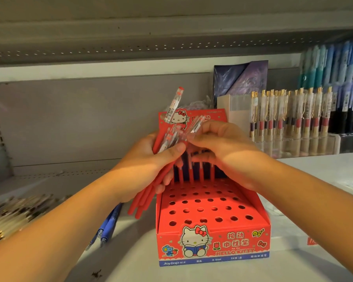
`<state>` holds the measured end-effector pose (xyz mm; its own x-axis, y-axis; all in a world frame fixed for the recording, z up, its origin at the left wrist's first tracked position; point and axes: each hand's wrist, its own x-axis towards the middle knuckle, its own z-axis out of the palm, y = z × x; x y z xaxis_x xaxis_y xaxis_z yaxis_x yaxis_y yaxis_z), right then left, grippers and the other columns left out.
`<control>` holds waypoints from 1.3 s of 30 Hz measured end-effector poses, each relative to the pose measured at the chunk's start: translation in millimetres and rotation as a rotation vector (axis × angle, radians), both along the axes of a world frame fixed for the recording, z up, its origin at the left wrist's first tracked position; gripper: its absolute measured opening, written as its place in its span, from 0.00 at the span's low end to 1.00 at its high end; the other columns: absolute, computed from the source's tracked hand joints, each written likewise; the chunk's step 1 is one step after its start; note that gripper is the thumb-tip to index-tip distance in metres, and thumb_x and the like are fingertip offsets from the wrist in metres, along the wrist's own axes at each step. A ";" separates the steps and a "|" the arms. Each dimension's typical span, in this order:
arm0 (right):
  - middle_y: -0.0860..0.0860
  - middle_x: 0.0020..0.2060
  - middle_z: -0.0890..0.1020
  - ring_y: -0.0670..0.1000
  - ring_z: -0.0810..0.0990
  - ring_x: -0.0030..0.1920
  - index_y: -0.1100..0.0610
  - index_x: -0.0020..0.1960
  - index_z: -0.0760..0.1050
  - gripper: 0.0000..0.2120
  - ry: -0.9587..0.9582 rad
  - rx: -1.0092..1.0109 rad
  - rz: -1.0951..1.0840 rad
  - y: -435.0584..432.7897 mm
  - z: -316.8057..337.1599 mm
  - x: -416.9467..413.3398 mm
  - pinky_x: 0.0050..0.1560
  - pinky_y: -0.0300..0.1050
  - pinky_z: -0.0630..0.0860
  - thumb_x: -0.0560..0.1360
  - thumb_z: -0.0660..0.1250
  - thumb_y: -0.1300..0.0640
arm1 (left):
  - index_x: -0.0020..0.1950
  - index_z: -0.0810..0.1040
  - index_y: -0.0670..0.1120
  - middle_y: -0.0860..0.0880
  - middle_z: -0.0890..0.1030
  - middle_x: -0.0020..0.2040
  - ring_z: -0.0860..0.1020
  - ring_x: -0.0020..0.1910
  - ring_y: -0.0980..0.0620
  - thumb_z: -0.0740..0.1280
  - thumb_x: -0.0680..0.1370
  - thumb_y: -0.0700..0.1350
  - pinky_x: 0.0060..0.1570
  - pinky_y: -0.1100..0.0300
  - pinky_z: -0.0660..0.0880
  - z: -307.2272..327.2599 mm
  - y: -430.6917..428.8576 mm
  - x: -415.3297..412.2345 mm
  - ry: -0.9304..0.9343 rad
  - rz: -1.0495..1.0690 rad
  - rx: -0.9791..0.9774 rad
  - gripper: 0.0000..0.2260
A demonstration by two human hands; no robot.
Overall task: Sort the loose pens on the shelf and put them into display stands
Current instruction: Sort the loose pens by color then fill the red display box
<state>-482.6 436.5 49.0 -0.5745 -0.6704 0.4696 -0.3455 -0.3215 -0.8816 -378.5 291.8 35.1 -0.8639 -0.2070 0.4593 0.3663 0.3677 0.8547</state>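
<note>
A red cartoon-cat display stand (212,239) sits on the white shelf (130,257), its top full of round holes. Several red pens (192,171) stand in its back row. My left hand (147,165) grips a bundle of red pens (145,198) just left of the stand, their clear tops pointing up. My right hand (218,145) is above the back row and pinches the clear top of one pen (192,129) from the bundle.
Two blue pens (108,224) lie on the shelf left of the stand. A heap of loose gold-trimmed pens (14,212) lies at the far left. Clear stands with gold-clip pens (289,115) and blue pens (330,64) fill the right back. A dark folder (238,82) leans behind.
</note>
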 end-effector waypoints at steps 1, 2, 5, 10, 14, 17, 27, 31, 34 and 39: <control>0.59 0.41 0.83 0.53 0.83 0.43 0.62 0.44 0.76 0.04 -0.049 -0.046 0.013 -0.2 1.3 0.8 0.44 0.43 0.82 0.75 0.69 0.62 | 0.47 0.74 0.43 0.44 0.77 0.30 0.69 0.20 0.48 0.66 0.80 0.48 0.20 0.62 0.67 -0.1 -0.1 -0.2 -0.002 0.007 0.015 0.09; 0.61 0.43 0.83 0.54 0.84 0.44 0.64 0.46 0.75 0.03 -0.112 -0.110 0.038 0.2 3.0 1.1 0.46 0.44 0.82 0.76 0.68 0.65 | 0.46 0.73 0.43 0.41 0.77 0.30 0.68 0.20 0.47 0.65 0.81 0.48 0.19 0.62 0.67 0.1 -1.1 -0.3 -0.004 0.030 0.020 0.09; 0.63 0.41 0.83 0.56 0.85 0.41 0.64 0.52 0.72 0.05 -0.230 -0.284 0.090 3.0 10.9 0.5 0.41 0.45 0.82 0.77 0.65 0.68 | 0.46 0.72 0.43 0.44 0.77 0.29 0.70 0.18 0.47 0.62 0.82 0.44 0.18 0.62 0.66 0.2 -4.3 -2.6 0.041 0.101 0.047 0.07; 0.52 0.34 0.84 0.53 0.86 0.38 0.53 0.55 0.71 0.15 0.081 -0.244 -0.251 9.5 17.6 -9.1 0.40 0.50 0.83 0.75 0.70 0.67 | 0.46 0.72 0.46 0.47 0.79 0.34 0.67 0.19 0.51 0.62 0.82 0.41 0.20 0.63 0.65 -0.7 -8.3 -5.5 0.089 0.143 0.064 0.05; 0.42 0.39 0.80 0.47 0.83 0.37 0.37 0.52 0.67 0.23 0.458 -0.020 -0.550 11.7 10.3 -20.7 0.43 0.53 0.83 0.72 0.75 0.59 | 0.44 0.74 0.49 0.46 0.78 0.35 0.65 0.20 0.52 0.62 0.82 0.41 0.21 0.64 0.64 -0.6 -7.4 -4.6 0.079 0.112 0.081 0.08; 0.36 0.39 0.77 0.41 0.80 0.34 0.32 0.59 0.59 0.31 0.640 0.083 -0.682 12.7 10.8 -22.7 0.39 0.39 0.77 0.72 0.75 0.56 | 0.43 0.73 0.48 0.46 0.78 0.35 0.64 0.20 0.52 0.62 0.82 0.40 0.21 0.64 0.63 -1.4 -5.4 -3.6 0.075 0.092 0.073 0.08; 0.53 0.39 0.79 0.56 0.80 0.35 0.40 0.58 0.56 0.27 0.817 0.471 -0.783 15.6 10.4 -23.9 0.41 0.51 0.80 0.74 0.72 0.55 | 0.40 0.75 0.52 0.46 0.78 0.35 0.66 0.20 0.52 0.63 0.82 0.41 0.21 0.63 0.64 -1.6 -6.0 -3.6 0.069 0.079 0.064 0.12; 0.50 0.34 0.75 0.48 0.72 0.29 0.41 0.57 0.53 0.28 0.855 0.527 -0.800 14.2 10.6 -25.4 0.37 0.46 0.72 0.75 0.71 0.57 | 0.44 0.74 0.48 0.46 0.78 0.35 0.66 0.20 0.52 0.63 0.82 0.41 0.21 0.63 0.64 -1.9 -6.4 -3.3 0.072 0.088 0.063 0.07; 0.52 0.37 0.77 0.50 0.73 0.28 0.41 0.57 0.53 0.28 0.846 0.534 -0.797 13.7 10.7 -24.1 0.37 0.48 0.76 0.75 0.71 0.58 | 0.45 0.73 0.47 0.46 0.78 0.35 0.66 0.20 0.52 0.62 0.82 0.41 0.21 0.63 0.64 -1.8 -6.3 -2.6 0.069 0.094 0.055 0.07; 0.53 0.35 0.76 0.52 0.75 0.27 0.42 0.58 0.53 0.25 0.834 0.562 -0.814 13.9 12.5 -23.8 0.36 0.51 0.81 0.77 0.66 0.61 | 0.46 0.73 0.46 0.46 0.78 0.35 0.65 0.21 0.52 0.62 0.82 0.40 0.21 0.63 0.64 -1.4 -5.7 -2.3 0.069 0.094 0.048 0.06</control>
<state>-506.4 450.4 61.6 -0.5799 -0.4895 0.6512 -0.7733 0.5822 -0.2511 -380.8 286.2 33.8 -0.8059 -0.3091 0.5050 0.3910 0.3627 0.8459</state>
